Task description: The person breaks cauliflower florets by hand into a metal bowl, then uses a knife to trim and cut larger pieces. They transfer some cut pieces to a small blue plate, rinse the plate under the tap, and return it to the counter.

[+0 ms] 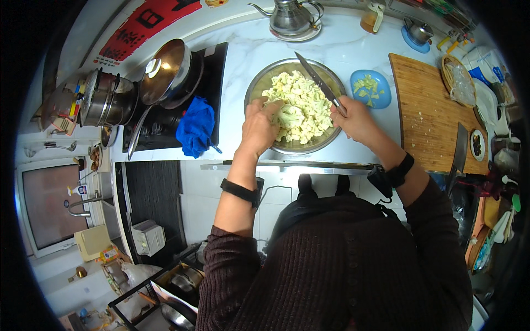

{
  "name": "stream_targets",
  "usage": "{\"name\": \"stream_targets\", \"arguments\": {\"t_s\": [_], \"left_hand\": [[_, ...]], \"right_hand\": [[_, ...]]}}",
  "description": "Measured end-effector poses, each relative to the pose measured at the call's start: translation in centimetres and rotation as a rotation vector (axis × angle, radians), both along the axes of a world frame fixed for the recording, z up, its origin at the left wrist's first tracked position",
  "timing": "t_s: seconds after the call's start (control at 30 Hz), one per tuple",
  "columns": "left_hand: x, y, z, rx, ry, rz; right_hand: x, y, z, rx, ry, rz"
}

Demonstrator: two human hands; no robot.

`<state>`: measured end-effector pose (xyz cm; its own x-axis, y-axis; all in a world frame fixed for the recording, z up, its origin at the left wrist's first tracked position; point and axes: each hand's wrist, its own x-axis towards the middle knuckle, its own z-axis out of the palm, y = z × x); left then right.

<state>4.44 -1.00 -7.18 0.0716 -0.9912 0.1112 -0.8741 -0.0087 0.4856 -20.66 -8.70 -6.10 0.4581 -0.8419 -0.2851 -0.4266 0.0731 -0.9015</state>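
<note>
A wide stainless steel bowl (pixel 253 85) stands on the marble-look counter in front of me, with many cut cauliflower florets (pixel 308 105) in it. My left hand (pixel 261 126) is at the bowl's left side, its fingers on a larger piece of cauliflower (pixel 291 116). In my right hand (pixel 354 120), at the bowl's right rim, is the handle of a knife (pixel 316 78), its blade pointing up and left over the florets. A blue plastic dish (pixel 383 97) with green-white trimmings (pixel 366 86) lies to the right of the bowl.
At the right, a wooden cutting board (pixel 426 120) bears a cleaver (pixel 460 145), a small plate of dark bits and a basket. A black cooktop (pixel 213 70) with a lidded wok (pixel 165 74) and a blue cloth (pixel 196 126) is at the left. A metal kettle (pixel 290 18) stands behind the bowl.
</note>
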Motion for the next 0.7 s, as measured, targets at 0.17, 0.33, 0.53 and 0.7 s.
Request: {"name": "stream_targets", "arguments": {"t_s": [0.17,0.33,0.53,0.7], "left_hand": [[-0.4,-1.2,-0.6,0.051,0.106,0.040],[0.0,-1.4,-1.8,0.019,0.532,0.212],[-0.5,-1.1,-2.3,-0.032,0.866,0.322],[-1.2,-0.4,-1.5,-0.088,0.871,0.343]], "right_hand": [[0.0,0.8,0.4,0.045,0.014,0.023],[0.2,1.1,0.7,0.099,-0.026,0.042],[1.1,2.4,0.4,-0.229,0.069,0.203],[1.0,3.1,1.6,-0.303,0.315,0.297]]}}
